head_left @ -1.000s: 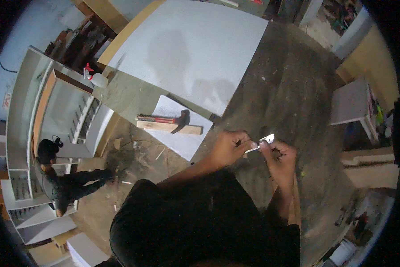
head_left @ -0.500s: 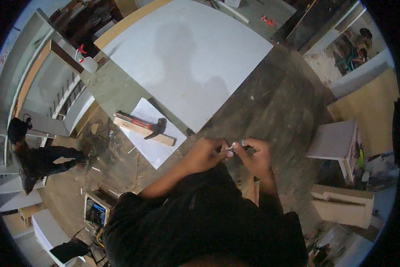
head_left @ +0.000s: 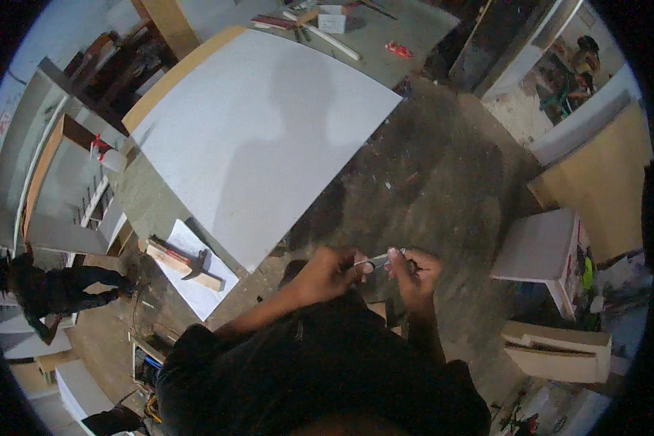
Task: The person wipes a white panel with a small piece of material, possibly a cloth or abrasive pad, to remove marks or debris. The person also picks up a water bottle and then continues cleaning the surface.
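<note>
In front of my body, both hands are closed on a small slim grey piece [head_left: 378, 259], which spans the gap between them. Its kind is too small to make out. My left hand [head_left: 328, 275] pinches one end with thumb and fingers, and my right hand [head_left: 416, 274] grips the other. Left of them, a claw hammer [head_left: 197, 266] with a red and dark handle lies across a wooden strip [head_left: 209, 280]. Both rest on a white sheet [head_left: 221, 292] at the near corner of the worktable.
A large white panel [head_left: 269, 145] covers much of the worktable [head_left: 156, 192]. A spray bottle [head_left: 111, 158] stands at its left edge; a small red object [head_left: 398, 49] lies at the far end. Another person [head_left: 61, 280] is at the left. A pale stool [head_left: 534, 247] and cardboard box [head_left: 556, 349] are at right.
My hands have drawn slightly apart, and the slim grey piece now shows more clearly between them. The whole view has shifted, so the table sits further left. The other person's arm has changed position.
</note>
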Demonstrator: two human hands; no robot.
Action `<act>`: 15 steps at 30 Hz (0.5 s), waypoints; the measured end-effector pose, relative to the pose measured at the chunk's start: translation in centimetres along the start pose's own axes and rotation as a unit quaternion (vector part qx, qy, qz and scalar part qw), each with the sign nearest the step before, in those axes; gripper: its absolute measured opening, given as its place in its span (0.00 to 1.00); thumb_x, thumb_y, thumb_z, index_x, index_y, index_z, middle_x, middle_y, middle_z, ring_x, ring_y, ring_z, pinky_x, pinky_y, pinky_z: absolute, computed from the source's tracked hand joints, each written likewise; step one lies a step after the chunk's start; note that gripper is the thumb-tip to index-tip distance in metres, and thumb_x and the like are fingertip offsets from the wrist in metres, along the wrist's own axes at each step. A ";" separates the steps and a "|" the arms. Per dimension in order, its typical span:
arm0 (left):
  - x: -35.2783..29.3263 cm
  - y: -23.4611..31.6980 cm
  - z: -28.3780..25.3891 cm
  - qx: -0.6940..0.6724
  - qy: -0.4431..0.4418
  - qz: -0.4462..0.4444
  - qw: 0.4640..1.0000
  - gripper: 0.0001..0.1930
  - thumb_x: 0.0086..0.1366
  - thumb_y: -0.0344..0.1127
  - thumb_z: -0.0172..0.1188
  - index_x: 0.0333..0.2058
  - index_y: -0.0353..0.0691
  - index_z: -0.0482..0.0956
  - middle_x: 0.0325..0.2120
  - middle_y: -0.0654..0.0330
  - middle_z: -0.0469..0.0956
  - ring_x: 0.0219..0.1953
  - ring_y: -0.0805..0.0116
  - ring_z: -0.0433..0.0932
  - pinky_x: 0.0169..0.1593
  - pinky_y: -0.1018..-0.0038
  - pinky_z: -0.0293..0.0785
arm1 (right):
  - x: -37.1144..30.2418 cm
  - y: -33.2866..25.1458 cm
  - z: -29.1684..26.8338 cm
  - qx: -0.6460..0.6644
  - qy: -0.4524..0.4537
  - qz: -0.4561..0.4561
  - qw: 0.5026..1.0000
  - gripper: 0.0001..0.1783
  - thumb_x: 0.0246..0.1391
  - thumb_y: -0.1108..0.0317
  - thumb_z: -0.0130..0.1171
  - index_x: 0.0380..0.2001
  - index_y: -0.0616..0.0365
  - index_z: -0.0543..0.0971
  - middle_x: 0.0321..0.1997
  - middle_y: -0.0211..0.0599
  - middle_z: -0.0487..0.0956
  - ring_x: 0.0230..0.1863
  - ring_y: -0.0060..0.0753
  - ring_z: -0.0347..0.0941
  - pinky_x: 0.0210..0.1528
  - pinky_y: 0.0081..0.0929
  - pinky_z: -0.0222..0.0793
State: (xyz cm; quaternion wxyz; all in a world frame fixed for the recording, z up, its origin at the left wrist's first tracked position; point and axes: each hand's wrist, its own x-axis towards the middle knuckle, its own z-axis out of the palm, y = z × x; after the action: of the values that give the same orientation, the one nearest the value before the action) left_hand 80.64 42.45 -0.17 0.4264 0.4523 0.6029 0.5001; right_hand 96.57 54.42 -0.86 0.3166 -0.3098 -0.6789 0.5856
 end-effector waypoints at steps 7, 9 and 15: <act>7.8 -5.1 -0.6 0.108 0.091 -0.057 0.988 0.08 0.62 0.33 0.60 0.31 0.33 0.78 0.21 0.52 0.78 0.23 0.65 0.77 0.29 0.69 0.72 | 5.4 2.5 -19.3 -0.220 0.376 -0.145 0.888 0.12 0.60 0.67 0.55 0.42 0.62 0.76 0.36 0.37 0.79 0.36 0.31 0.75 0.40 0.29 0.74; 11.2 -6.6 -1.5 0.114 0.078 -0.034 0.990 0.08 0.62 0.33 0.59 0.31 0.33 0.77 0.22 0.50 0.78 0.24 0.62 0.78 0.30 0.67 0.72 | 7.4 -1.5 -26.1 -0.420 0.506 -0.050 0.752 0.12 0.62 0.65 0.50 0.41 0.61 0.77 0.40 0.37 0.78 0.39 0.32 0.74 0.43 0.30 0.72; 27.1 -4.7 -0.4 0.034 0.129 -0.057 0.989 0.21 0.71 0.45 0.48 0.27 0.33 0.74 0.18 0.58 0.73 0.22 0.71 0.68 0.28 0.71 0.66 | 24.8 -0.9 -16.7 -0.374 0.335 -0.141 0.853 0.05 0.58 0.68 0.56 0.29 0.57 0.74 0.29 0.32 0.75 0.30 0.29 0.71 0.32 0.28 0.68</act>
State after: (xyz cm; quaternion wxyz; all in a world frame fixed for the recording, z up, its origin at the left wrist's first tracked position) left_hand 73.51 68.22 -6.43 0.3576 0.3625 0.6944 0.5085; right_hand 94.66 83.93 3.60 0.4642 -0.4827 -0.7362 0.0974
